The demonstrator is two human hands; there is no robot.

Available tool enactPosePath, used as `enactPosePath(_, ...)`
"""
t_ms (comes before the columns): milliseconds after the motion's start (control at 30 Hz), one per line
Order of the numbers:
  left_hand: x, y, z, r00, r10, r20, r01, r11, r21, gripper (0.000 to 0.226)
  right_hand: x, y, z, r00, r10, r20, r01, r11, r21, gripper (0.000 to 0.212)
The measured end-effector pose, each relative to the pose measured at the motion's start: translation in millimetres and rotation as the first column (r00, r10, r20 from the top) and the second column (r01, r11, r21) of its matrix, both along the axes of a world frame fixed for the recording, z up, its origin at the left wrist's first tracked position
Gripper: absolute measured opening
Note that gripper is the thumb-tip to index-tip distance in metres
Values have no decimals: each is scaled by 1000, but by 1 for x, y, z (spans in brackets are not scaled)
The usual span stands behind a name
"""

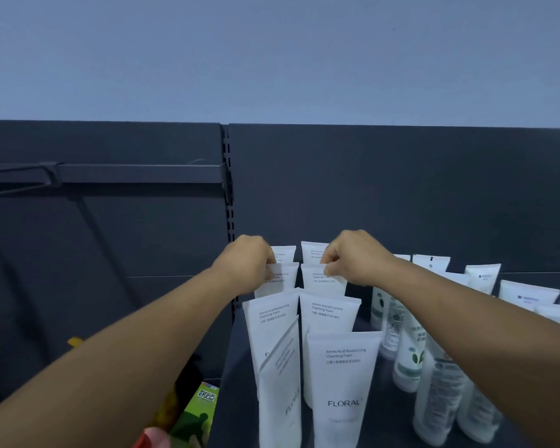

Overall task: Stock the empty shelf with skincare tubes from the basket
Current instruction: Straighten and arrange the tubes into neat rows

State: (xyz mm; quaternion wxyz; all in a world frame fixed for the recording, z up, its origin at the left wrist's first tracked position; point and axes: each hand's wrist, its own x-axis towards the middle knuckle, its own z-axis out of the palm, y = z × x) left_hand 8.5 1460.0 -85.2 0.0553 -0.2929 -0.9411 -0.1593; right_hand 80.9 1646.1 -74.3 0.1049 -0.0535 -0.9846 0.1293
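Note:
White skincare tubes stand cap-down in two rows on the dark shelf (240,399). My left hand (246,263) pinches the top edge of a tube in the left row (280,281), second from the back. My right hand (356,257) pinches the top edge of the matching tube in the right row (324,281). Nearer me stand more of the same white tubes, the front one (340,389) marked FLORAL, and the front left one (280,392) leans to the right. The basket is out of sight.
To the right stand tubes with green leaf print (408,360) and several other white tubes (527,297). A dark back panel (401,189) rises behind the shelf. Lower left, below the shelf, are a green box (198,412) and something red (149,438).

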Motion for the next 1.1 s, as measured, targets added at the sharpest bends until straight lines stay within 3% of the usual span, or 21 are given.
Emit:
enactPosePath(500,-10,3,-1,1000,3,2,-3,1000,-9,15,-6,16,-2,999,-46,-6,46,999,-23,12)
enactPosePath(700,15,-4,14,1000,-30,-5,30,996,86,30,16,6,14,999,-34,-3,34,999,-39,41)
enactPosePath(833,53,-18,25,991,-92,93,83,992,93,29,49,-13,25,999,45,30,-39,983,-178,33)
enactPosePath(1067,70,-29,7,994,-63,83,67,997,-40,15,67,-28,7,990,52,134,-38,994,-103,5)
enactPosePath(1100,68,-29,5,995,-52,81,56,998,-37,13,67,-28,5,990,53,127,-42,995,-91,15)
